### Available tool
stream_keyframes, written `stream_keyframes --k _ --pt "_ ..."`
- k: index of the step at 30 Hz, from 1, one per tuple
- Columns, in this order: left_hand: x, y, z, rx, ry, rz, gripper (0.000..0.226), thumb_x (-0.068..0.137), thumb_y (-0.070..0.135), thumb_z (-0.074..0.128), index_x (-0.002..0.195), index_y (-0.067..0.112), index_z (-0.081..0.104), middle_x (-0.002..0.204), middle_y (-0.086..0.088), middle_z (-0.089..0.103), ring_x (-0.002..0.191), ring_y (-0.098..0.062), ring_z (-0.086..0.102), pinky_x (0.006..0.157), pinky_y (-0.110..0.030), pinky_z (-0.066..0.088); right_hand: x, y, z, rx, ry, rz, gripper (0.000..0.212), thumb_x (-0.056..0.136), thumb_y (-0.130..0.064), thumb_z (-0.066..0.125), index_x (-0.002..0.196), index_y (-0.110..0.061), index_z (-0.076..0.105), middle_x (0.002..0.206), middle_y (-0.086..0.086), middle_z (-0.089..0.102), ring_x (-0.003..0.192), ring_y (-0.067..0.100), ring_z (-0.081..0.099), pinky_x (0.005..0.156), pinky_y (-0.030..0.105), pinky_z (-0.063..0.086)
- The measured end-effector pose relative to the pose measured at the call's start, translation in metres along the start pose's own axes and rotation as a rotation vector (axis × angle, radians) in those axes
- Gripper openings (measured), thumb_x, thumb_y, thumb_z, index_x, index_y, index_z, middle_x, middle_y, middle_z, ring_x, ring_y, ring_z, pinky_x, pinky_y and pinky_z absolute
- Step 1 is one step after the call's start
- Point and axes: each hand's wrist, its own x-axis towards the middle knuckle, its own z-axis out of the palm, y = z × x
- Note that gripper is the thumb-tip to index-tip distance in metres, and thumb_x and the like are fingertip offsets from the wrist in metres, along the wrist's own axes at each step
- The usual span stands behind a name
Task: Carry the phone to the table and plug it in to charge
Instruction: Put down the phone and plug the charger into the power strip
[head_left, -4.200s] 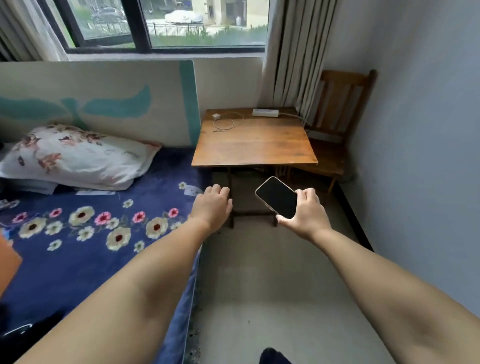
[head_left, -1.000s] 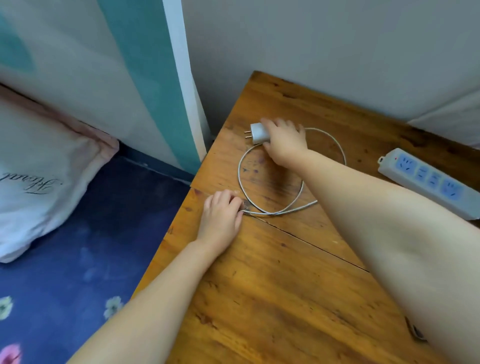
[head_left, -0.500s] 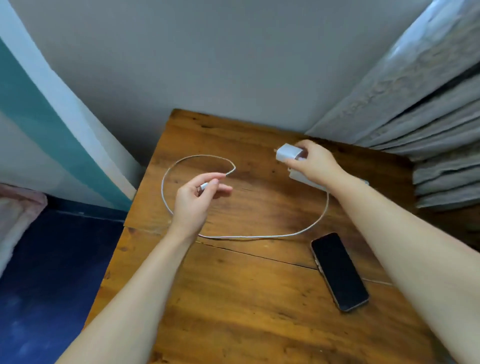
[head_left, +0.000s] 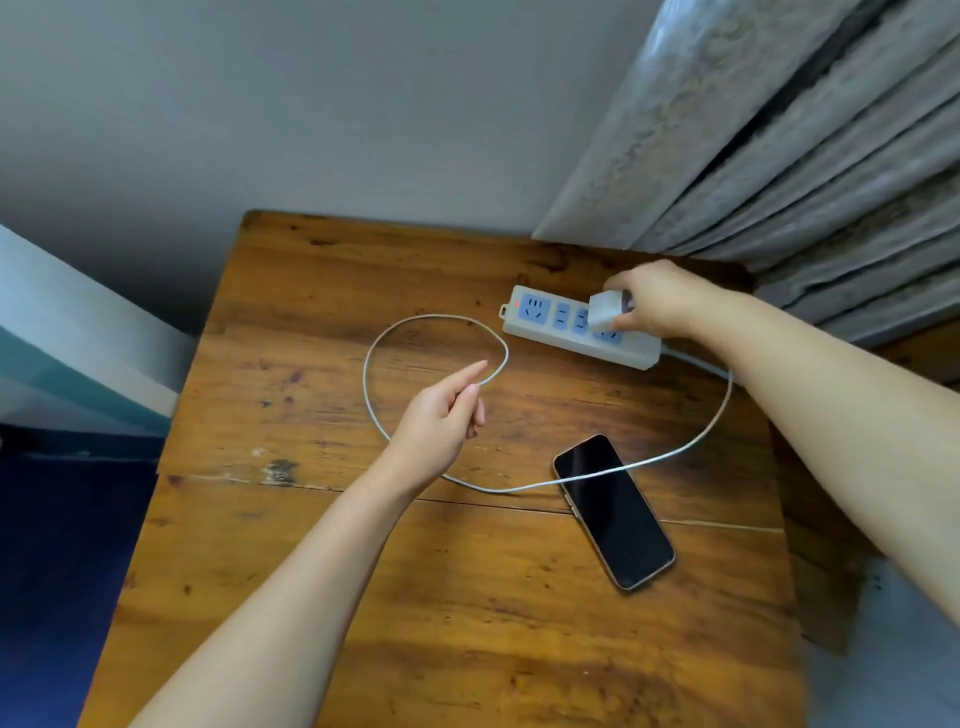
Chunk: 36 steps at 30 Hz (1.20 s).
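Note:
The black phone (head_left: 613, 512) lies face up on the wooden table (head_left: 363, 597), right of centre. A white charging cable (head_left: 374, 358) loops across the table and crosses the phone's top end. My left hand (head_left: 441, 415) pinches the cable's free end above the table. My right hand (head_left: 660, 301) holds the white charger block (head_left: 605, 310) against a socket of the white and blue power strip (head_left: 550, 319) at the back of the table. Whether the block's prongs are seated is hidden.
A grey curtain (head_left: 779, 145) hangs at the back right, close to the power strip. A grey wall (head_left: 311, 104) runs behind the table. A blue bed (head_left: 62, 545) lies along the table's left edge. The power strip's red light (head_left: 517, 304) is lit.
My right hand has carried the charger block from beside the strip onto one of its sockets. The cable now lies over the phone's top end. My left hand keeps the cable end.

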Motion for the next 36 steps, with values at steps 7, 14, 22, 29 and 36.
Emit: stream_keyframes --k 7,14,22,29,36 --pt "-0.004 -0.002 -0.002 0.018 0.045 -0.072 0.017 0.097 0.015 0.041 0.085 0.024 0.050 0.076 0.004 0.071 0.067 -0.014 0.064 0.075 -0.034 0.053 0.005 -0.024 -0.017 -0.208 -0.073 -0.048 0.035 0.084 -0.028 0.067 0.113 -0.010 0.061 0.084 0.003 0.056 0.074 0.021 0.054 0.055 0.029 0.041" --pt "-0.011 -0.007 -0.008 0.066 0.089 -0.109 0.020 0.091 0.010 0.051 0.076 0.022 0.056 0.072 0.004 0.068 0.063 -0.011 0.059 0.074 -0.034 0.051 0.011 -0.039 -0.026 -0.276 -0.118 -0.022 0.038 0.084 -0.028 0.067 0.114 -0.003 0.062 0.090 0.009 0.064 0.077 0.024 0.060 0.064 0.032 0.049" --pt "-0.014 -0.009 -0.008 0.030 0.091 -0.130 0.012 0.091 0.011 0.052 0.083 0.013 0.061 0.074 0.001 0.070 0.064 -0.012 0.060 0.075 -0.032 0.051 0.006 -0.027 -0.020 -0.183 -0.179 0.025 0.032 0.085 -0.028 0.066 0.109 -0.007 0.061 0.085 0.009 0.062 0.062 0.019 0.059 0.046 0.025 0.044" --pt "-0.012 -0.007 0.000 0.022 0.063 -0.145 0.015 0.091 0.013 0.053 0.079 0.020 0.060 0.072 0.005 0.071 0.065 -0.010 0.061 0.076 -0.030 0.051 0.008 -0.046 -0.013 -0.313 -0.136 -0.022 0.028 0.085 -0.027 0.067 0.099 -0.003 0.064 0.068 0.003 0.054 0.063 0.019 0.055 0.053 0.028 0.044" --pt "-0.014 -0.007 -0.004 0.039 0.060 -0.141 0.015 0.091 0.015 0.054 0.080 0.023 0.060 0.075 0.006 0.072 0.069 -0.010 0.063 0.078 -0.031 0.052 0.013 -0.070 -0.011 -0.438 -0.190 -0.028 0.023 0.089 -0.013 0.062 0.108 0.000 0.061 0.065 0.005 0.048 0.073 0.022 0.058 0.068 0.030 0.051"
